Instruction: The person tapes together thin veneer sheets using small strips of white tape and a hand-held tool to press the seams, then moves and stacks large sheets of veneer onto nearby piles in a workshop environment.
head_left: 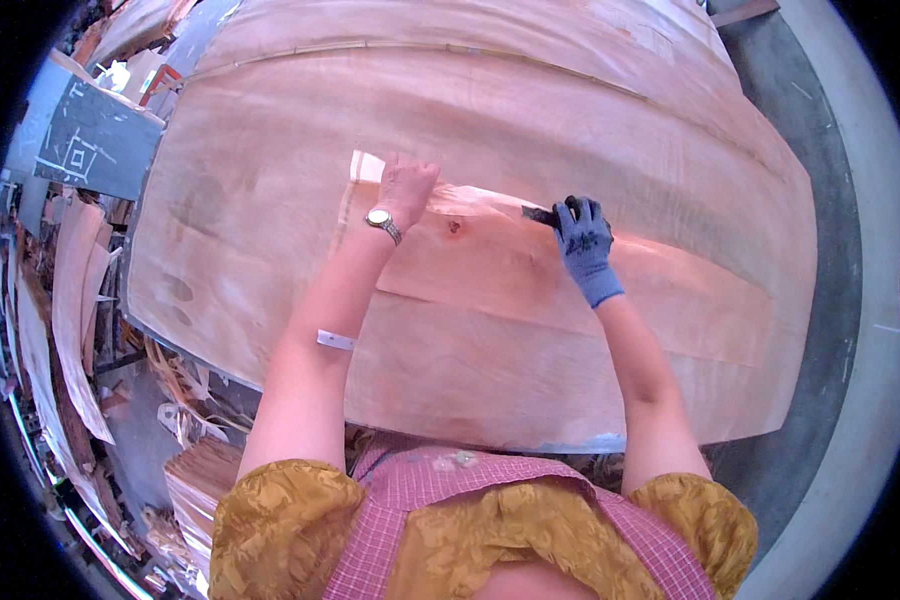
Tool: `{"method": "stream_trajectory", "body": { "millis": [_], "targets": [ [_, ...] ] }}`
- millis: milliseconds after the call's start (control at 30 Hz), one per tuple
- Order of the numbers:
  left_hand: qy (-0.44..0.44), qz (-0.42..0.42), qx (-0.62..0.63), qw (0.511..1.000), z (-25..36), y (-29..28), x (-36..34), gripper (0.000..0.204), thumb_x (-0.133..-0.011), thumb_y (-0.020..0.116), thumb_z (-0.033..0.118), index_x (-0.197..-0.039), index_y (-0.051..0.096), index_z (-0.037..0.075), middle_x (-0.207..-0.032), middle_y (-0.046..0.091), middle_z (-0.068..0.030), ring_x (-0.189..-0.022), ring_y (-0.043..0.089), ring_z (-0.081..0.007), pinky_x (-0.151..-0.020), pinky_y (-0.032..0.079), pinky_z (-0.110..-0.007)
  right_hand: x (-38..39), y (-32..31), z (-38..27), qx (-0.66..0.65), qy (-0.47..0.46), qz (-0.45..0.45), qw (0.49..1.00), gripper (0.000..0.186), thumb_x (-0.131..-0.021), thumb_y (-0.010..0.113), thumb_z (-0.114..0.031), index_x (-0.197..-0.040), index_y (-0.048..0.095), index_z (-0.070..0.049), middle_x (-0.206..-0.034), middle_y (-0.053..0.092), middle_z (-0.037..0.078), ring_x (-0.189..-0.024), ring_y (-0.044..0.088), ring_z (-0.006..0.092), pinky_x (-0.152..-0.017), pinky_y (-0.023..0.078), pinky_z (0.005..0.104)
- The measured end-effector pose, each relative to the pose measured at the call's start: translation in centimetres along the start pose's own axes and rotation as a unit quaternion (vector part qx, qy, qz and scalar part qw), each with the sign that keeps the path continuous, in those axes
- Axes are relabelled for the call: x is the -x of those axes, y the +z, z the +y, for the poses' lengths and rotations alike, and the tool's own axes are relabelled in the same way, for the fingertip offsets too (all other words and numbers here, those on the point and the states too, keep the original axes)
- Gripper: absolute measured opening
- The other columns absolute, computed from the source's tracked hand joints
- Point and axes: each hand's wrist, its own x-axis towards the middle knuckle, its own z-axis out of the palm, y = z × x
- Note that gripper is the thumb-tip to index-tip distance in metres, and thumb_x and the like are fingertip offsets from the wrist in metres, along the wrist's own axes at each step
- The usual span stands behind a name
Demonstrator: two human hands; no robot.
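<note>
Right-hand floor: a dark grey band [836, 260] is bordered by a paler grey band [885, 260].
Left-hand floor: grey ground [145, 420] is littered with long wood strips [73, 300] and ragged scraps [202, 485].
Upper-left panel [115, 150]: white lines are drawn on dark grey (a small square among them).

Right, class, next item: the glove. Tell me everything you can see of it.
The glove is on the right hand. It looks like knitted fabric, blue-grey, with dark marks across the back and black on the fingers. Its cuff ends at the wrist, leaving the forearm bare. Back upward, it is over the wood, its fingers bent around a flat, dark tool that sticks out to the left. The palm side is hidden.
</note>
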Motion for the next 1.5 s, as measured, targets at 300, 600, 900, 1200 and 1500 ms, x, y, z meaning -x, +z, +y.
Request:
{"method": "stream_trajectory", "body": {
  "millis": [300,600,900,1200,1500],
  "targets": [
    [0.077,-0.207,0.122,0.968,-0.8,-1.7,-1.7,0.083,-0.071,0.079,0.042,-0.139,0.043,0.011,-0.134,0.054,-0.0163,-0.13,0.047,-0.0284,-0.107,0.034,-0.051,5.8,-5.1,-3.1,0.024,-0.105,-0.096,0.989,0.032,-0.081,0.057,-0.02,-0.111,0.056,-0.013,-0.094,0.057,0.007,-0.086,0.058,0.0248,-0.062,0.049,0.039],
    [0.012,-0.366,0.344,0.865,-3.3,-2.0,-4.3,0.115,-0.071,0.066,0.073,-0.148,0.023,-0.002,-0.154,0.026,-0.0208,-0.144,0.023,-0.0291,-0.119,0.017,-0.035,6.0,-12.9,-8.8,-0.408,-0.117,-0.228,0.876,0.046,-0.08,0.074,-0.041,-0.109,0.062,-0.007,-0.107,0.063,0.015,-0.091,0.064,0.0343,-0.073,0.054,0.0401],
    [-0.037,-0.382,0.279,0.88,-1.8,-2.4,-4.4,0.114,-0.075,0.057,0.076,-0.15,0.02,-0.002,-0.156,0.022,-0.0189,-0.145,0.022,-0.0273,-0.119,0.016,-0.034,-3.0,-9.5,-20.8,-0.894,0.091,-0.22,0.38,0.049,-0.082,0.077,-0.016,-0.122,0.055,0.0,-0.109,0.063,0.008,-0.097,0.06,0.0134,-0.08,0.051,0.0275],
    [0.013,-0.365,0.222,0.904,-2.1,-1.4,-5.1,0.105,-0.069,0.066,0.072,-0.144,0.038,0.003,-0.145,0.042,-0.0206,-0.134,0.042,-0.0301,-0.111,0.033,-0.038,-3.6,-13.9,-18.0,-0.766,0.098,-0.387,0.504,0.024,-0.084,0.071,-0.015,-0.105,0.065,-0.007,-0.076,0.065,-0.001,-0.055,0.051,0.005,-0.048,0.042,0.0209],
    [-0.022,-0.038,0.19,0.981,1.9,-2.9,2.8,0.047,-0.079,0.069,0.044,-0.111,0.066,0.009,-0.114,0.064,-0.0141,-0.108,0.059,-0.0314,-0.092,0.045,-0.046,-4.4,-19.0,-11.0,-0.61,0.039,-0.49,0.621,0.016,-0.09,0.064,-0.021,-0.094,0.069,-0.007,-0.069,0.061,-0.004,-0.054,0.047,0.0025,-0.048,0.039,0.0211]
  ]
}}
